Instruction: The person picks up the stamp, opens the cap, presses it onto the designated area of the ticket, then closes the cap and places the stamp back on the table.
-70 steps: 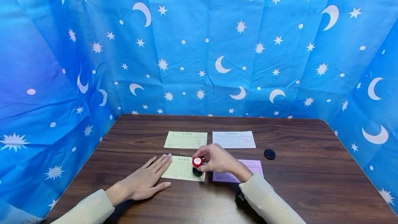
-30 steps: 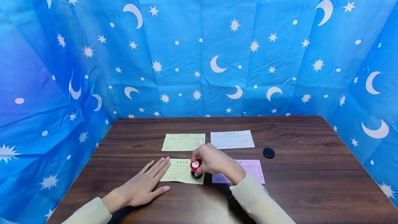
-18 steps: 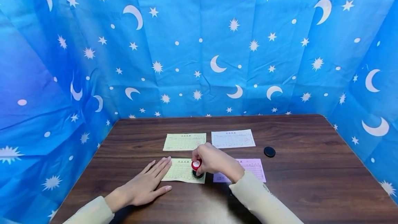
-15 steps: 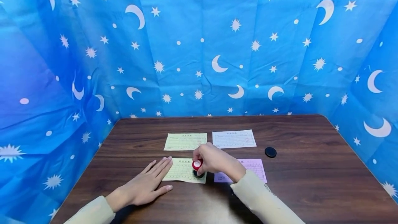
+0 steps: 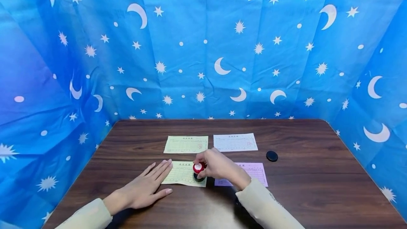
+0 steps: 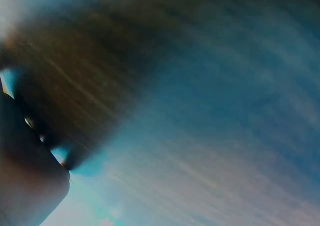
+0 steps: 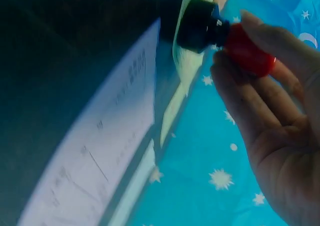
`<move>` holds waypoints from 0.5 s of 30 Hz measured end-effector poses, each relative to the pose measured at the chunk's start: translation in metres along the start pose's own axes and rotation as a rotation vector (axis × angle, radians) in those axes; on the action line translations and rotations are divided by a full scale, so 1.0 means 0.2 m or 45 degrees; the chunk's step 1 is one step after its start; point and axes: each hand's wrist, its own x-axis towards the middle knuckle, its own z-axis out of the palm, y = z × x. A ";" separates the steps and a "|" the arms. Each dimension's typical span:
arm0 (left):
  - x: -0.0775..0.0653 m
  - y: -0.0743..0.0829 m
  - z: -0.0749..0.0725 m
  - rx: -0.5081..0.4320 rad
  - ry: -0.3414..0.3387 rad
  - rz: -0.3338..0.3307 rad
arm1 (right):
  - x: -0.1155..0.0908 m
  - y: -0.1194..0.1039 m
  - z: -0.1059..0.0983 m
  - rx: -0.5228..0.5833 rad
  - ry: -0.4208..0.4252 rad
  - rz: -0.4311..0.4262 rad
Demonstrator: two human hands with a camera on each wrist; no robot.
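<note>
The stamp [image 5: 198, 168], with a red handle and a black base, is at the right-hand part of the near yellow slip [image 5: 178, 176], toward its lower corner. Its long axis runs roughly upright, handle uppermost, and the base appears to rest on the paper; the right wrist view shows the base directed at the slip, though full contact beneath cannot be told. The right hand [image 5: 217, 164] is the nearer one: it pinches the handle between thumb and fingers, reaching in from the stamp's right. The left hand [image 5: 147, 186] lies to the stamp's left, clear of it, holding nothing; its straight fingers lie flat with the tips on the slip's left edge, so that the printed grid shows between fingertips and stamp. The slip's near edge is slightly wavy. Just right of this slip, partly covered by the right forearm, is a pink slip [image 5: 258, 174]; beyond are a far yellow slip [image 5: 184, 144] and, beside it, a white slip [image 5: 233, 142], each bearing a faint red mark at its right. A round black disc [image 5: 271, 156] lies farther right on the brown desk [image 5: 305, 176]. Behind hangs a blue curtain [image 5: 267, 59] patterned with moons and stars. The left wrist view is too blurred for detail.
</note>
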 end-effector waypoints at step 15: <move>0.00 -0.02 0.02 -0.029 0.011 0.003 | -0.14 0.10 -0.13 0.199 0.031 -0.015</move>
